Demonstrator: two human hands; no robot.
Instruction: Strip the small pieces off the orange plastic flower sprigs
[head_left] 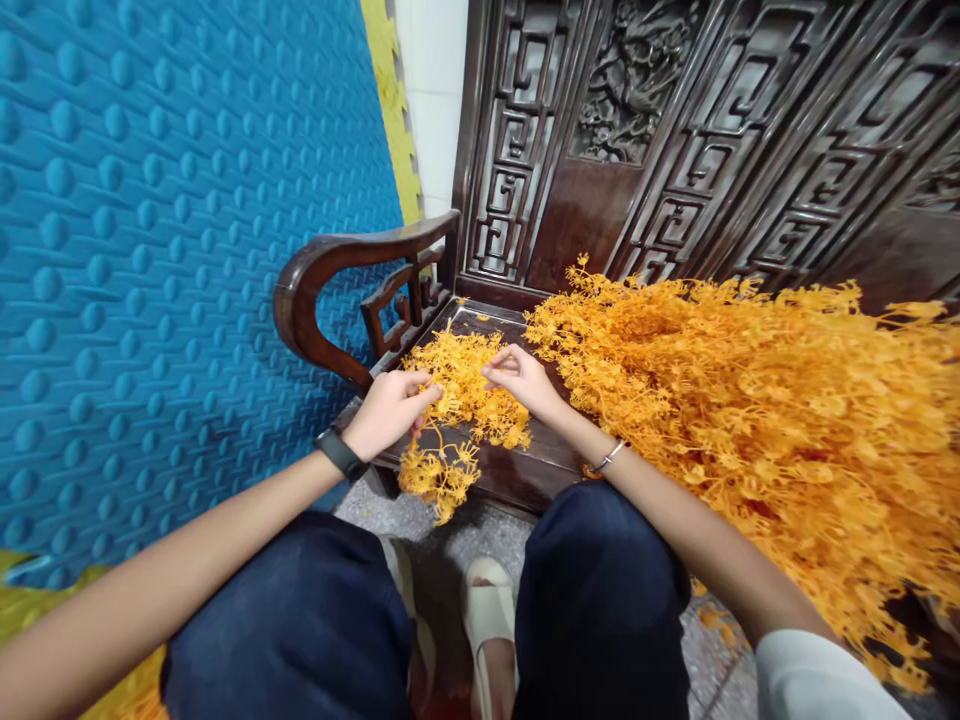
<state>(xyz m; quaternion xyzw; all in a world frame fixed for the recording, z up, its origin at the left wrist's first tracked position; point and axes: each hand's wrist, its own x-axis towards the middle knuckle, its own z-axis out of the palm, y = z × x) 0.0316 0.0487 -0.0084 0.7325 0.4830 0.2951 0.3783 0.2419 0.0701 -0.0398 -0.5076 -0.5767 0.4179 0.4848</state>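
Observation:
My left hand [392, 412], with a dark band on its wrist, is closed at the near left of a small pile of yellow-orange artificial flowers [469, 385]. From its fingers hangs a flower sprig [440, 476], drooping past the front edge of the dark wooden bench seat [517, 472]. My right hand [523, 382] hovers over the pile's right side, thumb and fingertips pinched together. Anything held in that pinch is too small to make out. A thin bracelet circles the right wrist. The two hands are apart, facing each other across the pile.
A large heap of orange artificial flowers [780, 400] covers the bench's right side. The curved armrest [360, 260] rises at left, beside a blue textured foam mat [187, 250]. Behind stands the carved wooden backrest [585, 215]. My knees are close to the seat's front.

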